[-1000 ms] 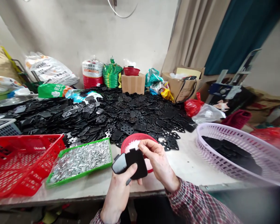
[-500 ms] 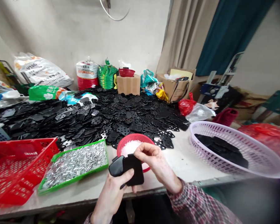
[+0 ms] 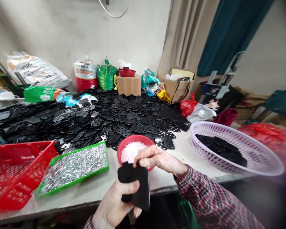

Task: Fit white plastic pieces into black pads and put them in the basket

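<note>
The left hand is at 6 o'clock, curled narrow around a black plate, its thumb lying across the face and its fingers behind. A second dark piece sits against the plate's left side, though how the two join is hidden. The right hand comes in from 4 o'clock, its fingers closed in a narrow pinch on the plate's top edge. A plaid sleeve covers that forearm.

The plate is held in the air above the front edge of the counter. Just past it at 12 o'clock, a red bowl holds white granules. Near 9 o'clock, a green tray is full of silver rivets, with a red basket beside it. A lilac basket at 3 o'clock holds a layer of black plates. Behind the bowl, a wide heap of perforated black plates spreads across the counter. Past the heap stand sacks and a cardboard box.
</note>
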Available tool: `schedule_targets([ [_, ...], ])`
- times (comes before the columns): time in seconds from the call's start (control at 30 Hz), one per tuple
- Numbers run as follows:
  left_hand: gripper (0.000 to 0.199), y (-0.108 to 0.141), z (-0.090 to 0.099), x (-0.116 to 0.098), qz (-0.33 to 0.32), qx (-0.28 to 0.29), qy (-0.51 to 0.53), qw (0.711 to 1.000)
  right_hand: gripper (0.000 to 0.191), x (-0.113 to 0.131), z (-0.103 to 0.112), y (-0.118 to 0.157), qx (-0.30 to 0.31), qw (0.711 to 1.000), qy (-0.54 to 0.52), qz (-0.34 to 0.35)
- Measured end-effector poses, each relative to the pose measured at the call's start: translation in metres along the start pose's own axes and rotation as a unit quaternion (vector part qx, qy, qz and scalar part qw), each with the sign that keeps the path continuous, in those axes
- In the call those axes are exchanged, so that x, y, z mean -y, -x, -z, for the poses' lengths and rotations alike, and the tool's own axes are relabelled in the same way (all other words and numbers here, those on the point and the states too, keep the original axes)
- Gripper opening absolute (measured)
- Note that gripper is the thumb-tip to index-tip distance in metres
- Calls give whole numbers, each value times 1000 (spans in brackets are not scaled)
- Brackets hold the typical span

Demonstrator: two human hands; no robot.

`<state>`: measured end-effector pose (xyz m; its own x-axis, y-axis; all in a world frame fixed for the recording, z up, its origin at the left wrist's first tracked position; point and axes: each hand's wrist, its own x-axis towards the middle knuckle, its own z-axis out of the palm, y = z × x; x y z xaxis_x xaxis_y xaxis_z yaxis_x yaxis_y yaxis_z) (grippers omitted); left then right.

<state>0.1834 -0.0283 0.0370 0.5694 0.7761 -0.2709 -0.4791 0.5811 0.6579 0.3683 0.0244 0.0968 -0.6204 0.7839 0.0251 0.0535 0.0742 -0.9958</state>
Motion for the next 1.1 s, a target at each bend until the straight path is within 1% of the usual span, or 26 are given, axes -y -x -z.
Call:
schedule_targets([
  [0.07,14,1,-2,-2,-15,-45,-9,999,31,-2,-5,1,-31,999,23,21],
  [0.13,17,1,-5,-4,-48,-88,-36,994,36,-7,-10,3,-74,995,32,51],
  [0.2,24,-1,-8,-5,-89,-106,-74,988,35,-11,-15,5,-116,990,46,67],
  [0.27,31,-5,-12,-5,-105,-93,-86,986,30,-13,-18,9,-163,983,62,65],
  [0.3,38,-7,-14,-5,-93,-75,-80,990,27,-12,-17,13,-197,976,70,66],
  [0.37,67,-11,-15,-6,-52,-30,-49,997,22,-6,-7,26,-279,951,108,77],
  [0.4,83,-12,-15,-8,-34,-10,-33,999,21,-2,4,37,-325,930,145,89],
  [0.43,93,-13,-14,-10,-25,1,-20,999,21,2,19,50,-371,901,197,105],
  [0.47,97,-13,-12,-12,-26,0,-6,1000,22,7,38,65,-409,867,262,113],
  [0.5,96,-13,-11,-13,-35,-11,9,999,22,12,59,80,-462,813,332,126],
  [0.53,91,-13,-11,-15,-47,-25,24,998,23,15,80,94,-505,751,406,126],
  [0.57,85,-12,-11,-16,-60,-41,40,997,24,18,100,107,-526,701,473,90],
  [0.6,79,-12,-12,-16,-73,-53,54,994,24,20,115,116,-537,657,527,50],
  [0.63,74,-13,-14,-16,-84,-61,65,992,24,20,124,122,-535,633,559,29],
  [0.67,71,-13,-16,-15,-87,-66,73,991,23,19,125,123,-525,633,569,25],
  [0.7,71,-15,-19,-14,-85,-68,78,991,23,17,118,120,-506,659,554,39],
  [0.73,72,-16,-23,-12,-80,-68,83,991,23,14,103,112,-480,704,520,69],
  [0.77,73,-18,-26,-10,-76,-65,86,991,25,11,82,102,-435,766,464,95],
  [0.8,74,-19,-30,-8,-73,-60,87,992,26,6,58,89,-383,827,399,100],
  [0.83,75,-21,-33,-6,-74,-57,85,992,27,2,34,75,-330,870,353,99],
  [0.87,75,-22,-36,-5,-75,-54,81,992,33,-2,11,60,-280,900,319,101],
  [0.9,76,-22,-37,-3,-78,-56,72,993,44,-5,-9,47,-237,924,284,98],
  [0.93,76,-22,-39,-2,-78,-61,61,993,53,-9,-24,36,-217,937,256,94],
  [0.97,76,-21,-39,0,-77,-69,49,993,59,-12,-34,27,-206,945,236,93],
  [1.0,76,-20,-39,1,-78,-78,38,993,59,-15,-39,20,-206,949,219,93],
  [1.1,73,-17,-37,3,-107,-99,20,989,48,-25,-41,10,-225,952,186,92],
])
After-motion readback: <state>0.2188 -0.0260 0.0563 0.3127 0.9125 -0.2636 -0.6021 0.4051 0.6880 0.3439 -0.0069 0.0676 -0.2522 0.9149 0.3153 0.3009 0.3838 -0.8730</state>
